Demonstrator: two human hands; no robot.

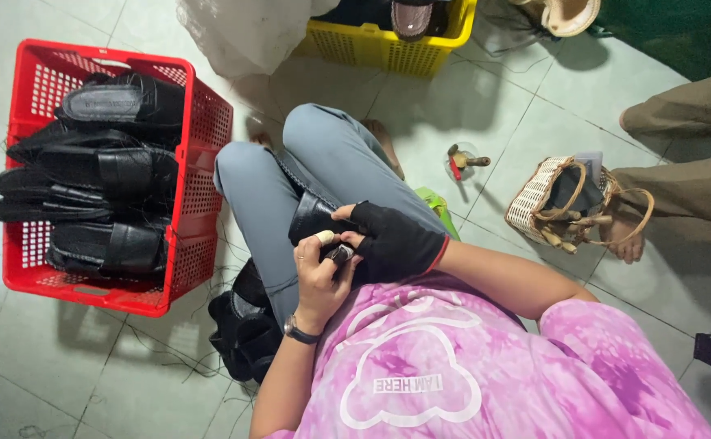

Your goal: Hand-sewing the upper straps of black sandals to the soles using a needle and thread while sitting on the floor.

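Black leather shoe upper (pixel 311 218) sits on lap against knee. Right hand (pixel 396 241), in fingerless black glove, clamped round it. Left hand (pixel 320 272), taped fingertip, pinched closed on small dark bit at edge, can't tell what. Imo keep piece braced on thigh, short controlled pulls, fingers off working edge. Red crate (pixel 201 122) of finished ones sits just beside left knee.

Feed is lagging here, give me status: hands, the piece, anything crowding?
Left hand, bare, and right hand, black fingerless glove, both closed on black leather shoe piece over lap. Red plastic crate of black shoes beside the knee, apart.
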